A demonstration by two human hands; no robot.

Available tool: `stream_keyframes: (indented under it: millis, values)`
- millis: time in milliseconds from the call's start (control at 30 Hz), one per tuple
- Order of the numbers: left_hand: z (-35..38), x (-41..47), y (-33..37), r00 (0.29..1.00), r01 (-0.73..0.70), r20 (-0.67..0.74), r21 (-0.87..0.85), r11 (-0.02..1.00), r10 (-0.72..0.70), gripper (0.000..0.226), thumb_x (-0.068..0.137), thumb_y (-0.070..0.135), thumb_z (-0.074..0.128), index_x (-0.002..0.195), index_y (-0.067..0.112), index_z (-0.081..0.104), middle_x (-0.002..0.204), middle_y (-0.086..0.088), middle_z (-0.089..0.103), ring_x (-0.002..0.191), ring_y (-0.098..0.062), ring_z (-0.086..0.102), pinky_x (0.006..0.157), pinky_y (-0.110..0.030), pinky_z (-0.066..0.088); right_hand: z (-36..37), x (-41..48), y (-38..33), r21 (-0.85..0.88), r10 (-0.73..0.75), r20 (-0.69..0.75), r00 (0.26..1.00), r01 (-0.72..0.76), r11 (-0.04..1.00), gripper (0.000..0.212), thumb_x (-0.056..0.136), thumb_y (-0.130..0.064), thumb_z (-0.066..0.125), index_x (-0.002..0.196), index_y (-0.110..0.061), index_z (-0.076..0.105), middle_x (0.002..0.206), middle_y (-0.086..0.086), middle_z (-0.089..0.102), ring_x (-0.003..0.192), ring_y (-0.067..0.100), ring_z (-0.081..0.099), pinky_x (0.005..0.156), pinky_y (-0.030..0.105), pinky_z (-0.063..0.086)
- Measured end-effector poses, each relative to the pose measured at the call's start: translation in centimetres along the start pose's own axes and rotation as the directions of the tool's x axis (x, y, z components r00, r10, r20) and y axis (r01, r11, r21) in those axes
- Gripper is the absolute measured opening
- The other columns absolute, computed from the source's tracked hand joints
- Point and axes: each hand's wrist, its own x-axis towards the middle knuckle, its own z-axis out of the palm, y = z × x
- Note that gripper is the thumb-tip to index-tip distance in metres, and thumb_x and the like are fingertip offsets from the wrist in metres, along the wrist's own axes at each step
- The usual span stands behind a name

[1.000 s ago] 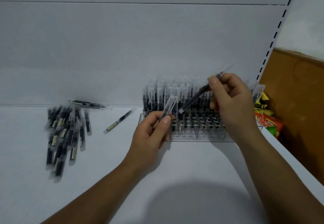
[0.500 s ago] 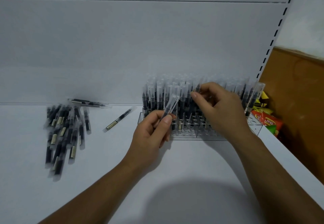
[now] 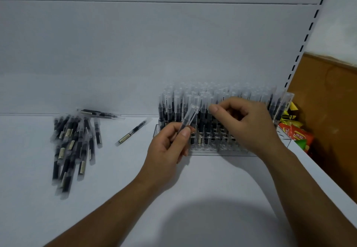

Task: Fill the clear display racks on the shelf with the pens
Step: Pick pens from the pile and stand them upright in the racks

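Since a second ago, the right hand [image 3: 249, 125] has come down from holding a dark pen slantwise in the air to resting among the upright pens in the clear display rack [image 3: 218, 146], and that pen no longer shows apart from the others. Whether its fingers [image 3: 213, 109] grip a pen now cannot be told, since they curl over the caps and hide what lies under them.

A white shelf [image 3: 193, 188] carries everything, with a white back panel rising behind it. At the back right of the shelf stands the rack, packed with rows of dark pens under clear caps. A loose pile of pens [image 3: 71, 146] lies well apart to the left, and a single pen [image 3: 132, 131] lies between pile and rack. Colourful snack packets [image 3: 295, 133] sit just past the rack's right end.

The left hand [image 3: 168, 150] sits in front of the rack's left part, thumb and fingers pinching a held pen [image 3: 188, 118] that tilts up to the right, clear cap uppermost.
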Motion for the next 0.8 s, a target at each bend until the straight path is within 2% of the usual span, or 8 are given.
stream_keyframes:
  millis: [67, 133, 267, 333, 400, 533, 667, 800]
  values:
    - [0.0, 0.0, -0.2, 1.0, 0.002, 0.008, 0.014, 1.0, -0.002, 0.021, 0.092, 0.029, 0.053, 0.093, 0.011, 0.063, 0.057, 0.007, 0.048, 0.052, -0.006, 0.042, 0.05, -0.014, 0.036, 0.3, -0.4, -0.8, 0.143, -0.033, 0.155, 0.987, 0.011, 0.99, 0.028, 0.078, -0.06, 0.059, 0.08, -0.034, 0.07, 0.067, 0.0, 0.062, 0.052, 0.003, 0.048, 0.051, 0.013, 0.042]
    - [-0.1, 0.0, -0.5, 0.999, -0.017, 0.052, 0.064, 0.998, 0.014, 0.018, 0.094, 0.032, 0.053, 0.09, 0.018, 0.063, 0.058, 0.007, 0.049, 0.053, -0.006, 0.043, 0.052, -0.015, 0.037, 0.9, -0.7, -1.3, 0.193, -0.042, 0.269, 0.962, -0.011, 0.981, 0.026, 0.077, -0.055, 0.062, 0.089, -0.035, 0.072, 0.071, 0.005, 0.062, 0.055, 0.011, 0.049, 0.053, 0.016, 0.042]
    - [0.0, -0.3, -0.7, 0.994, -0.071, 0.096, 0.209, 0.975, 0.052, 0.019, 0.091, 0.044, 0.051, 0.098, 0.03, 0.061, 0.066, 0.007, 0.054, 0.058, -0.008, 0.048, 0.057, -0.021, 0.039, 1.4, -0.7, -1.8, 0.274, -0.066, 0.261, 0.963, -0.008, 0.962, 0.016, 0.081, -0.036, 0.068, 0.092, -0.027, 0.075, 0.082, 0.004, 0.067, 0.07, 0.026, 0.06, 0.063, 0.035, 0.05]
    - [-0.1, -0.5, -0.7, 0.993, -0.117, 0.044, 0.344, 0.932, 0.108, 0.024, 0.089, 0.048, 0.053, 0.109, 0.035, 0.057, 0.081, 0.012, 0.061, 0.072, -0.006, 0.057, 0.066, -0.018, 0.044, 0.8, -0.5, -1.7, 0.385, -0.032, 0.193, 0.981, -0.046, 0.922, 0.017, 0.082, -0.036, 0.066, 0.092, -0.025, 0.074, 0.079, -0.001, 0.069, 0.062, 0.017, 0.061, 0.055, 0.027, 0.05]
    - [-0.3, -0.6, -0.4, 0.983, -0.17, 0.025, 0.497, 0.851, 0.181, 0.03, 0.088, 0.049, 0.055, 0.116, 0.042, 0.051, 0.1, 0.02, 0.061, 0.096, -0.006, 0.06, 0.08, -0.013, 0.044, -0.1, 0.0, -1.5, 0.497, 0.043, 0.051, 0.998, -0.063, 0.866, 0.017, 0.085, -0.037, 0.061, 0.092, -0.024, 0.07, 0.084, -0.001, 0.073, 0.055, 0.008, 0.059, 0.05, 0.019, 0.047]
    - [-0.5, -0.8, -0.2, 0.958, -0.264, 0.12, 0.714, 0.649, 0.259, 0.039, 0.09, 0.04, 0.058, 0.127, 0.03, 0.053, 0.121, 0.021, 0.054, 0.118, -0.005, 0.049, 0.099, -0.026, 0.038, -1.6, 0.7, -0.8, 0.611, 0.185, -0.255, 0.949, 0.01, 0.791, 0.013, 0.099, -0.025, 0.054, 0.092, -0.02, 0.064, 0.086, -0.001, 0.074, 0.051, 0.006, 0.054, 0.047, 0.018, 0.044]
    - [-0.6, -0.8, -0.4, 0.958, -0.281, 0.21, 0.831, 0.48, 0.197, 0.041, 0.089, 0.039, 0.057, 0.127, 0.024, 0.061, 0.122, 0.013, 0.056, 0.117, -0.007, 0.047, 0.101, -0.022, 0.03, -1.3, 0.7, -0.6, 0.471, 0.181, -0.421, 0.889, 0.044, 0.881, 0.014, 0.1, -0.025, 0.055, 0.091, -0.017, 0.063, 0.077, -0.005, 0.071, 0.049, 0.007, 0.052, 0.047, 0.019, 0.044]
    - [-0.5, -0.9, -0.4, 0.958, -0.283, 0.234, 0.862, 0.42, 0.166, 0.042, 0.088, 0.042, 0.052, 0.124, 0.024, 0.064, 0.121, 0.012, 0.057, 0.117, -0.009, 0.047, 0.102, -0.022, 0.026, -1.0, 0.5, 0.0, 0.198, 0.037, -0.435, 0.9, 0.056, 0.979, 0.015, 0.098, -0.028, 0.058, 0.09, -0.016, 0.064, 0.071, 0.002, 0.063, 0.056, 0.031, 0.053, 0.048, 0.041, 0.045]
